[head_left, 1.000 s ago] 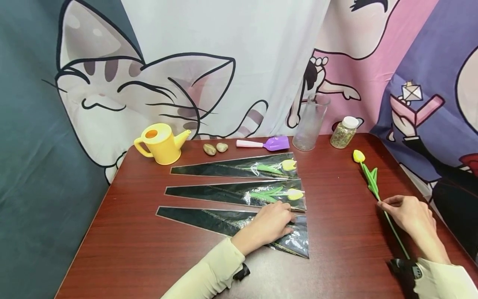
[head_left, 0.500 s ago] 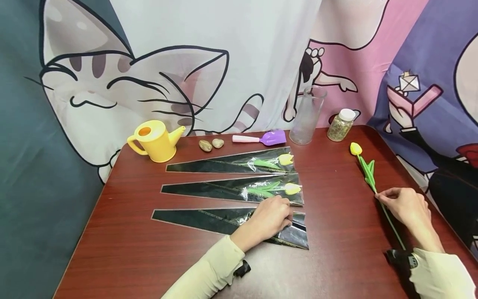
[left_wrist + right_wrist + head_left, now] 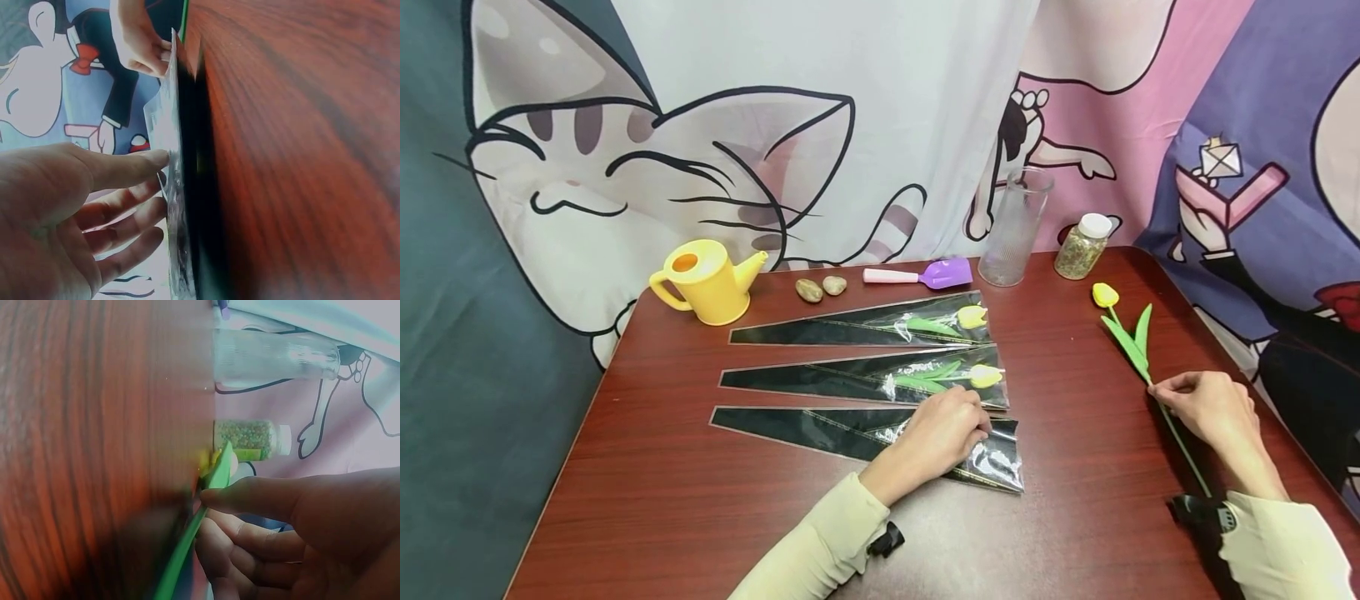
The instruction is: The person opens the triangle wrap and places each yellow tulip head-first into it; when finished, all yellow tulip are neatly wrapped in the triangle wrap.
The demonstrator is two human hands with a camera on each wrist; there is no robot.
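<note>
My right hand (image 3: pixel 1213 412) pinches the green stem of a yellow artificial tulip (image 3: pixel 1131 346) between thumb and fingers, on the right of the table. The bloom points away, and in the right wrist view the green stem (image 3: pixel 178 556) runs past the fingertips. My left hand (image 3: pixel 940 429) is over the wide end of the nearest black-and-clear flower sleeve (image 3: pixel 820 429). In the left wrist view, thumb and index finger pinch the film of that sleeve (image 3: pixel 178 250), while the other fingers stay spread. Two more sleeves, the middle (image 3: pixel 820 379) and the far one (image 3: pixel 820 333), each contain a yellow tulip.
Along the back edge stand a yellow watering can (image 3: pixel 711 283), two stones (image 3: pixel 809 290), a purple shovel (image 3: pixel 946 273), a clear glass vase (image 3: pixel 1011 237) and a white-lidded jar (image 3: pixel 1081 250). A printed curtain (image 3: pixel 895 125) hangs right behind the wooden table (image 3: pixel 647 500).
The near sleeve has turned slightly under my left hand. The tulip in my right hand has rolled, so its leaves now spread apart and its bloom sits further left. The head view has shifted.
</note>
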